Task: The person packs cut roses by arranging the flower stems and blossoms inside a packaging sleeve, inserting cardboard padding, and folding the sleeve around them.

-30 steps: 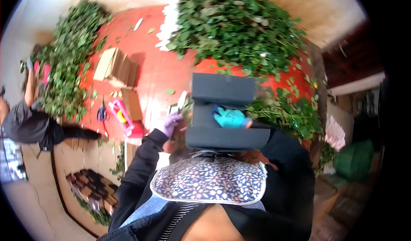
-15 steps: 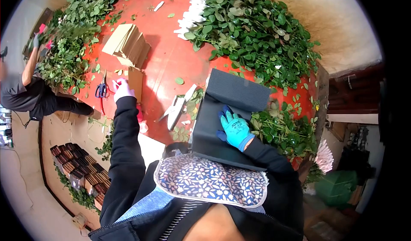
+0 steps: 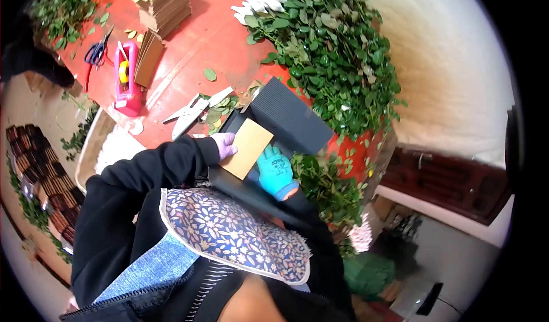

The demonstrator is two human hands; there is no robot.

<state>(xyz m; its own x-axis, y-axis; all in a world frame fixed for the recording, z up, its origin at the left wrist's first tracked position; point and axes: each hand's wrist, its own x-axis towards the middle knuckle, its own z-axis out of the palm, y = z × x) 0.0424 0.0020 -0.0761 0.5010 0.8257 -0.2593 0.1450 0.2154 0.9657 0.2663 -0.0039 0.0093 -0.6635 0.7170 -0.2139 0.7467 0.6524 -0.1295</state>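
Note:
My left hand [image 3: 226,145], in a thin purple glove, is closed on the left edge of a tan cardboard piece [image 3: 247,148]. The cardboard is held over a black padded stand [image 3: 229,179] in front of my apron. My right hand [image 3: 275,172] wears a teal glove with dark fingertips and lies on the stand beside the cardboard's right edge. Its fingers look stretched out; the thumb is hidden. Beyond both hands rises the stand's dark ribbed panel [image 3: 291,115].
White-headed flowers with leafy stems [image 3: 337,59] are piled at the back right. To the left are a cardboard stack [image 3: 163,7], a pink tape dispenser [image 3: 128,87], scissors [image 3: 96,53] and a white-handled tool [image 3: 194,113]. Leafy stems [image 3: 323,187] lie right of the stand.
My left hand has come back from beside the cardboard stack to the stand, bringing a cardboard piece. My right hand stays on the stand. The view has turned and shifted.

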